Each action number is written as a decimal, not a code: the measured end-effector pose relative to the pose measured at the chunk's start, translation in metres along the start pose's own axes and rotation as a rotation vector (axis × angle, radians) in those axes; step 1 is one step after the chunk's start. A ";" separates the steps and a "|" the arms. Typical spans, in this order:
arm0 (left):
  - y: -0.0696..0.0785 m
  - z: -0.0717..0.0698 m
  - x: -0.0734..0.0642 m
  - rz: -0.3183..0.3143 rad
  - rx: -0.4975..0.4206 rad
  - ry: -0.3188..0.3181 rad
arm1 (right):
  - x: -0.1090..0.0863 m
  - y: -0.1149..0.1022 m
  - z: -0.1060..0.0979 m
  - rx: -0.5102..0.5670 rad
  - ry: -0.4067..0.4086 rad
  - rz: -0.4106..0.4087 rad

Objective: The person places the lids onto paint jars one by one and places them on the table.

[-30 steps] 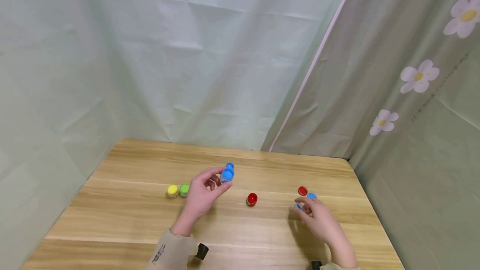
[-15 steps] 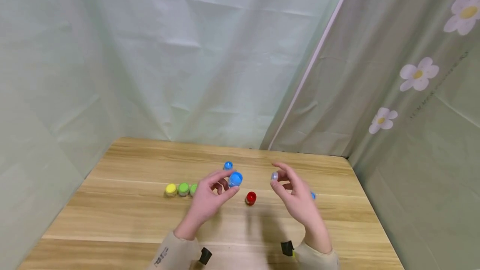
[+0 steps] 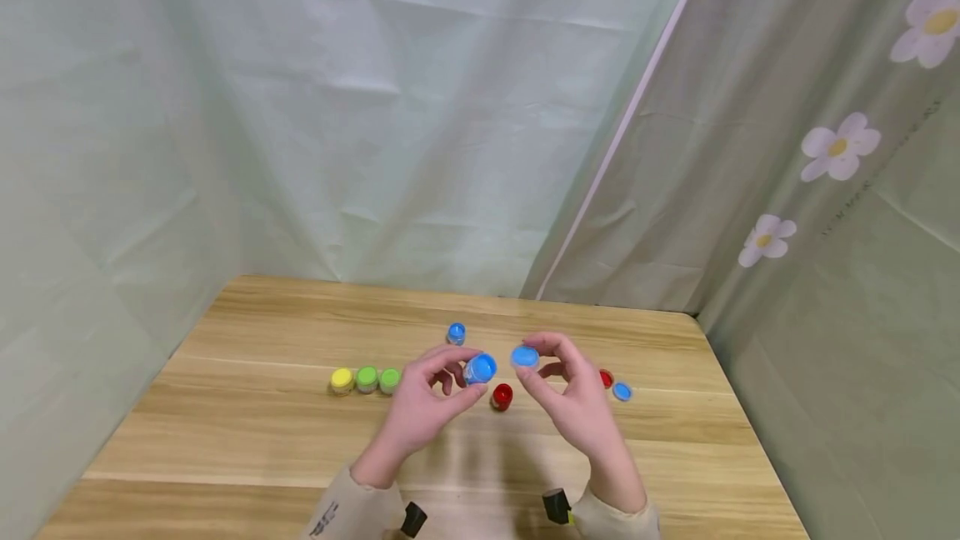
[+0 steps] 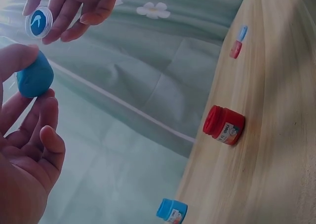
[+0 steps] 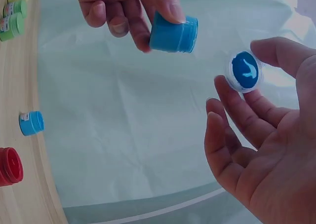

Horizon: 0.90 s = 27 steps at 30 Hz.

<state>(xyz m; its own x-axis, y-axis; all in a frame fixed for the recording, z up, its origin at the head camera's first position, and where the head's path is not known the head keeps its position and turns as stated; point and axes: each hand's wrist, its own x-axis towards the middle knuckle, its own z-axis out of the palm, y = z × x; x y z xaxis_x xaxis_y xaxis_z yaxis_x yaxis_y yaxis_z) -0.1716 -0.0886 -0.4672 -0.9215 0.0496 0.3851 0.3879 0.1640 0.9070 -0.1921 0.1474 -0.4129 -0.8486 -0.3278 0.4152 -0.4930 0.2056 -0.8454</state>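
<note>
In the head view my left hand (image 3: 422, 398) holds a small uncapped blue paint jar (image 3: 480, 369) between thumb and fingers, tilted with its mouth toward the right hand. My right hand (image 3: 577, 402) pinches a clear round lid (image 3: 525, 357) by its edge, a short gap from that jar. Blue paint with a pale streak covers the lid's inner face (image 5: 245, 71) in the right wrist view. Both things are raised above the wooden table (image 3: 262, 457). Below them stands an uncapped red paint jar (image 3: 502, 397). Behind is another uncapped blue jar (image 3: 457, 334).
A yellow-topped jar (image 3: 342, 381) and two green-topped jars, one (image 3: 367, 379) beside the other (image 3: 389, 381), stand in a row at the left. On the right lie a red lid (image 3: 606, 378) and a blue lid (image 3: 622, 392). Curtains (image 3: 420, 148) hang behind the table.
My right hand has lifted the lid off the table on the right and brought it left, close to the blue jar. My left hand has moved slightly right and tipped the jar toward it.
</note>
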 end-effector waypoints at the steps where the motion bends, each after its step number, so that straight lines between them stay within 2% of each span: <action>1: 0.001 0.000 0.000 0.007 -0.002 -0.006 | 0.000 0.000 0.000 -0.010 -0.003 -0.002; 6: 0.003 0.001 -0.001 0.034 -0.012 -0.014 | -0.001 -0.002 0.000 -0.042 -0.028 -0.017; 16: 0.004 0.003 -0.001 0.034 -0.018 -0.013 | -0.001 0.000 0.005 -0.029 -0.035 -0.052; 27: 0.004 0.004 -0.002 0.037 -0.011 -0.004 | 0.000 -0.001 0.009 -0.090 -0.122 -0.081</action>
<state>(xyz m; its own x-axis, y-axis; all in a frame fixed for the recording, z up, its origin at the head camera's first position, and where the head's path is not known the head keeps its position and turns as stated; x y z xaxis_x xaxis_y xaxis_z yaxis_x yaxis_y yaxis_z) -0.1687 -0.0838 -0.4652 -0.9068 0.0593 0.4174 0.4215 0.1511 0.8942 -0.1896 0.1392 -0.4149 -0.7787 -0.4551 0.4320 -0.5785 0.2540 -0.7751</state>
